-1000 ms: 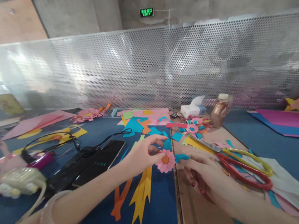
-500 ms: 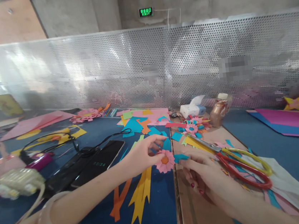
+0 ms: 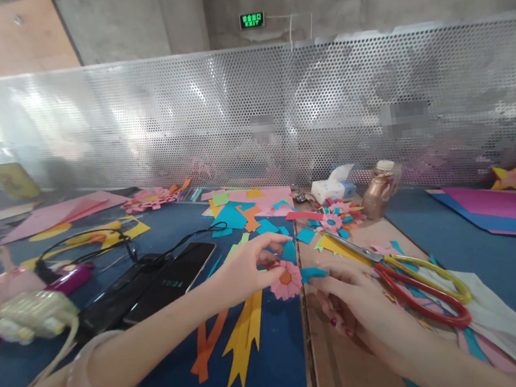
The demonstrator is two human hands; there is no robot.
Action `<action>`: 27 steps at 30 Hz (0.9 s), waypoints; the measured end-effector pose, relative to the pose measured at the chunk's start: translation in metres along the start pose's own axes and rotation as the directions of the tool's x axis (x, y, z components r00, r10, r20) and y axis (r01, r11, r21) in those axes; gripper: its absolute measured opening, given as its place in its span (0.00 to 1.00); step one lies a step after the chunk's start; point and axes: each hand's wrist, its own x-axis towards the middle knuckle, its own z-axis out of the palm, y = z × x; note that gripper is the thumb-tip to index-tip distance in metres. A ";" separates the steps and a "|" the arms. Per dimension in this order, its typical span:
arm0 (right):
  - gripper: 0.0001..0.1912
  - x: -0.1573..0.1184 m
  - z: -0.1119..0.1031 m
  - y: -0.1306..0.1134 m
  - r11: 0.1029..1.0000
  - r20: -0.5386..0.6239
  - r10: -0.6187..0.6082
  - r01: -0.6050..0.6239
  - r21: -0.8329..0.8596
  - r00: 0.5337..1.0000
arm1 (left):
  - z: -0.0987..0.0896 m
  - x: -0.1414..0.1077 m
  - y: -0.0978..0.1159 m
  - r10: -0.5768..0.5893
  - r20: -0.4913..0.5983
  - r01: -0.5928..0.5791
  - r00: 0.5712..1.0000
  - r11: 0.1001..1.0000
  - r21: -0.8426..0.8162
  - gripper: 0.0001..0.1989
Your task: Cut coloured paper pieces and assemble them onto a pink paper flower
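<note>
Pink paper flower with an orange centre (image 3: pixel 287 281), one in number, is held above the blue tabletop (image 3: pixel 167 378), just left of the brown cardboard's (image 3: pixel 352 369) edge. The bare left hand (image 3: pixel 251 262) pinches its left rim with the thumb; the fingertips behind are partly hidden. The bare right hand (image 3: pixel 353 288) grips one small blue paper piece (image 3: pixel 312 273) between thumb and forefinger; its left tip meets the flower's right edge, but whether they are joined cannot be told. Overlapping yellow notched paper strips (image 3: pixel 246 337) lie below the left hand, too bunched to count, beside one orange notched paper strip (image 3: pixel 204 352). One pair of red-and-yellow-handled metal scissors (image 3: pixel 377 257) lies beyond the right hand. One black phone (image 3: pixel 175 283) is partly covered by the left forearm, which reaches forward, slanting inward, wearing one pale bracelet (image 3: pixel 78 385). Both forearms are cut off by the frame.
</note>
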 end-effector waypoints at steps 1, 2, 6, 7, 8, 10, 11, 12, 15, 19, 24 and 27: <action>0.10 0.000 0.000 0.000 1.000 0.005 -0.005 0.005 -0.001 1.000 | 0.000 0.000 0.001 -0.001 0.000 0.001 1.000 1.000 0.004 0.21; 0.10 0.000 0.000 0.000 1.000 0.006 -0.006 0.006 -0.003 1.000 | 0.000 0.000 0.002 -0.006 0.001 0.006 1.000 1.000 0.006 0.21; 0.09 -0.003 0.002 -0.004 1.000 -0.007 0.010 -0.010 -0.007 1.000 | -0.001 -0.001 0.004 -0.030 0.001 0.030 1.000 0.999 0.009 0.20; 0.09 -0.004 0.003 -0.005 1.000 -0.007 0.015 -0.015 -0.007 1.000 | -0.001 -0.001 0.005 -0.034 0.002 0.034 0.999 0.999 0.012 0.20; 0.09 -0.004 0.003 -0.006 1.000 -0.007 0.016 -0.016 -0.005 1.000 | -0.001 -0.001 0.005 -0.037 0.004 0.037 0.999 0.999 0.014 0.21; 0.09 -0.004 0.003 -0.006 1.000 -0.001 0.017 -0.017 0.004 1.000 | -0.001 -0.001 0.005 -0.043 0.007 0.043 0.999 0.999 0.014 0.21; 0.09 -0.004 0.004 -0.006 1.000 0.002 0.014 -0.014 0.011 1.000 | -0.001 -0.001 0.005 -0.046 0.006 0.046 0.999 0.999 0.013 0.21; 0.09 -0.004 0.004 -0.006 1.000 0.002 0.013 -0.013 0.017 1.000 | -0.001 -0.001 0.005 -0.050 0.004 0.050 0.999 0.999 0.013 0.21; 0.09 -0.005 0.005 -0.006 1.000 -0.022 -0.005 0.005 0.007 1.000 | -0.001 -0.001 0.006 -0.068 -0.002 0.068 0.998 0.998 0.013 0.21; 0.10 -0.004 0.005 -0.006 1.000 -0.042 0.030 -0.030 0.002 0.999 | -0.001 -0.002 0.009 -0.098 0.003 0.097 0.995 0.995 0.014 0.21; 0.08 -0.003 0.003 -0.005 1.000 -0.009 0.022 -0.022 0.014 1.000 | -0.001 -0.002 0.009 -0.114 0.004 0.114 0.994 0.993 0.014 0.21; 0.10 -0.002 0.002 -0.004 1.000 -0.002 0.016 -0.016 0.013 1.000 | -0.001 -0.001 0.009 -0.113 0.005 0.113 0.994 0.993 0.019 0.21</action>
